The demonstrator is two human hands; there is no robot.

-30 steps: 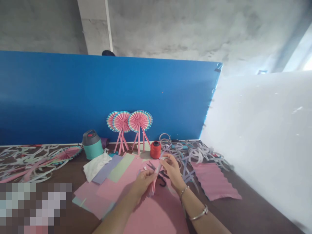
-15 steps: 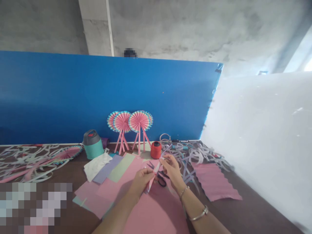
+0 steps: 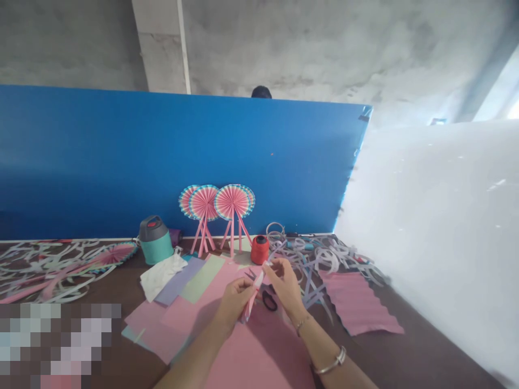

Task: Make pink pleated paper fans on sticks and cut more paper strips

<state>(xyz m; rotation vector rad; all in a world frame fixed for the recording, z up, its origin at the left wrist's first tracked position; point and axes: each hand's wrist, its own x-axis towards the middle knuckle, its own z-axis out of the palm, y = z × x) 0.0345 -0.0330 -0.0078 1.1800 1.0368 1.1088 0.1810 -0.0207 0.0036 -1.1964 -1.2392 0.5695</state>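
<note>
My left hand (image 3: 237, 300) pinches a narrow folded strip of pink and white paper (image 3: 250, 308) that slants up towards the right. At its upper end, the thumb and fingers of my right hand (image 3: 285, 283) are closed on the same folded paper. Beneath my hands lies a pair of scissors (image 3: 270, 301) with black handles, partly hidden by the fingers. Large pink paper sheets (image 3: 259, 351) spread under both wrists. Just beyond my right fingertips stands a red spool of thread (image 3: 260, 250).
Pink pleated paper fans (image 3: 233, 202) lean against a blue partition (image 3: 162, 151). Left of them stands a teal bottle (image 3: 156, 246) near crumpled white tissue (image 3: 164, 275). Tangled paper strips (image 3: 328, 259) and a rippled pink sheet (image 3: 360, 302) lie right. A person's head (image 3: 261, 92) shows above the partition.
My right hand has shifted slightly left along the folded paper, which looks narrower. My left hand stays nearly in place. The head behind the partition has moved right.
</note>
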